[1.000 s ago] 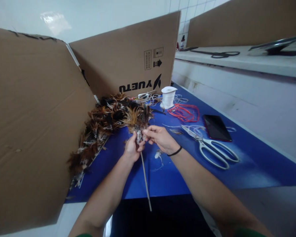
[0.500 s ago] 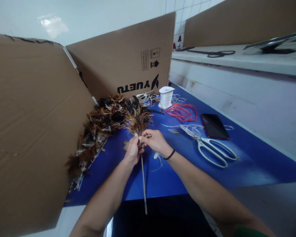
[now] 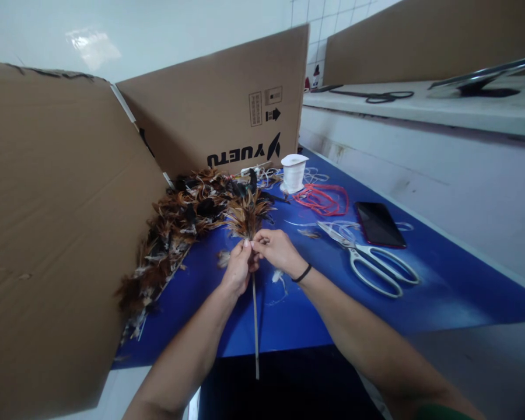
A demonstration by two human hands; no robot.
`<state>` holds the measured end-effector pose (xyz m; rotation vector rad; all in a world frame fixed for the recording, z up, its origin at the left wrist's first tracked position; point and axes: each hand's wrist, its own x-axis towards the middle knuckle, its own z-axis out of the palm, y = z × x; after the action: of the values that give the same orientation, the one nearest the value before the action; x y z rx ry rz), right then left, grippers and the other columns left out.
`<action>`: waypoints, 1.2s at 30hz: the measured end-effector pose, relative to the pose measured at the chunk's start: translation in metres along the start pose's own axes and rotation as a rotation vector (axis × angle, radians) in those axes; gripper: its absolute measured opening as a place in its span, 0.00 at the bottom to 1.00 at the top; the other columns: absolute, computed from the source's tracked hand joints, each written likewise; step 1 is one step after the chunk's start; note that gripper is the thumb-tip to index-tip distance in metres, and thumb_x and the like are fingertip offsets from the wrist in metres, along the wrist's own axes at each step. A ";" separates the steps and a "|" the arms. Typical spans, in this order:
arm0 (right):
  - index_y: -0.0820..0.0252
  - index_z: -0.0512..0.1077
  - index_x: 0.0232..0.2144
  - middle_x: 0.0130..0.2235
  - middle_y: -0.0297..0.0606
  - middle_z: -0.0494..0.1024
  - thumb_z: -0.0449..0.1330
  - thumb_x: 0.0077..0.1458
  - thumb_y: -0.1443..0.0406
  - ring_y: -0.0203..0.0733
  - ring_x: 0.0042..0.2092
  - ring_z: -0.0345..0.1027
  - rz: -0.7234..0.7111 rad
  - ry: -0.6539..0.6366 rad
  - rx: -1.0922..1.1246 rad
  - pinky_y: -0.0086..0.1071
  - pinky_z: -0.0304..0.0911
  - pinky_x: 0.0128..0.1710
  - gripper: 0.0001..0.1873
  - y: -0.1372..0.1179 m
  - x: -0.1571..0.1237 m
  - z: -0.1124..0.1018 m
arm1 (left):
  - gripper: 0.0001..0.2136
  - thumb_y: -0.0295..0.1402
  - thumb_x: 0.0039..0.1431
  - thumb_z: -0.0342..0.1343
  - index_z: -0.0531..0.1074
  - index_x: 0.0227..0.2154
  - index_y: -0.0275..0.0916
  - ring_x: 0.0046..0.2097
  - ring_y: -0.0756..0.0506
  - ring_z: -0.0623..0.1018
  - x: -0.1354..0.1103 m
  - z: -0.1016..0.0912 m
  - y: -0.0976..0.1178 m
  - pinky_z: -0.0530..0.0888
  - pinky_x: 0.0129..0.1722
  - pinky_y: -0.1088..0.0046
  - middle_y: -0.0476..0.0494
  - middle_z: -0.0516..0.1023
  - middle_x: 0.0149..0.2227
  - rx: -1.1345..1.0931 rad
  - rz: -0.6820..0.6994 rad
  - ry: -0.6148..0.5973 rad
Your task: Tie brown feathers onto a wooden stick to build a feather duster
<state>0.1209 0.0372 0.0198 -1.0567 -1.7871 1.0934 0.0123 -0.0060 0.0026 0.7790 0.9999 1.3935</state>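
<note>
Brown and black feathers are bunched around the top of a thin stick, making a feather duster. My left hand is closed around the stick just below the feathers, and the stick's bare end points down toward me. At the base of the feathers, my right hand is closed in a pinch beside my left thumb. Whatever lies between the right fingertips is too small to make out. A pile of similar feathers lies to the left.
Scissors and a phone lie to the right on the blue table. A white spool and red string are farther back. Cardboard panels stand at the left and back. A wisp of white fluff lies near my right wrist.
The feathered top has turned slightly and leans a little more to the right. Both hands stay together at the base of the feathers.
</note>
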 end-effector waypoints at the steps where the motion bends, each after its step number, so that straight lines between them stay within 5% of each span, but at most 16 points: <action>1: 0.60 0.70 0.23 0.21 0.31 0.73 0.56 0.47 0.67 0.34 0.22 0.69 -0.007 -0.004 -0.028 0.25 0.62 0.24 0.04 -0.001 0.000 -0.001 | 0.19 0.47 0.47 0.60 0.63 0.29 0.35 0.22 0.56 0.63 0.000 0.000 0.000 0.55 0.17 0.84 0.53 0.63 0.21 0.009 0.003 -0.009; 16: 0.59 0.73 0.28 0.24 0.33 0.77 0.54 0.52 0.66 0.35 0.28 0.73 -0.036 -0.078 -0.206 0.25 0.64 0.30 0.08 -0.010 -0.006 -0.006 | 0.17 0.45 0.49 0.58 0.62 0.27 0.36 0.21 0.57 0.58 0.006 -0.003 -0.008 0.51 0.17 0.83 0.55 0.59 0.20 0.083 0.048 0.021; 29: 0.62 0.71 0.32 0.27 0.36 0.75 0.60 0.47 0.62 0.34 0.25 0.68 -0.136 0.397 0.168 0.28 0.65 0.26 0.10 -0.007 0.011 -0.021 | 0.14 0.39 0.51 0.58 0.62 0.26 0.34 0.20 0.58 0.60 0.000 0.005 -0.008 0.53 0.17 0.83 0.52 0.62 0.24 -0.096 -0.106 0.044; 36: 0.62 0.74 0.31 0.29 0.37 0.77 0.58 0.49 0.65 0.36 0.29 0.69 -0.314 0.328 -0.239 0.30 0.64 0.32 0.07 -0.040 0.042 -0.029 | 0.13 0.37 0.53 0.57 0.61 0.24 0.34 0.19 0.58 0.59 -0.003 0.009 -0.018 0.50 0.16 0.82 0.52 0.61 0.21 -0.157 -0.210 -0.010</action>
<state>0.1224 0.0723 0.0744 -0.9838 -1.7647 0.4951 0.0284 -0.0093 -0.0100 0.5484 0.9243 1.2677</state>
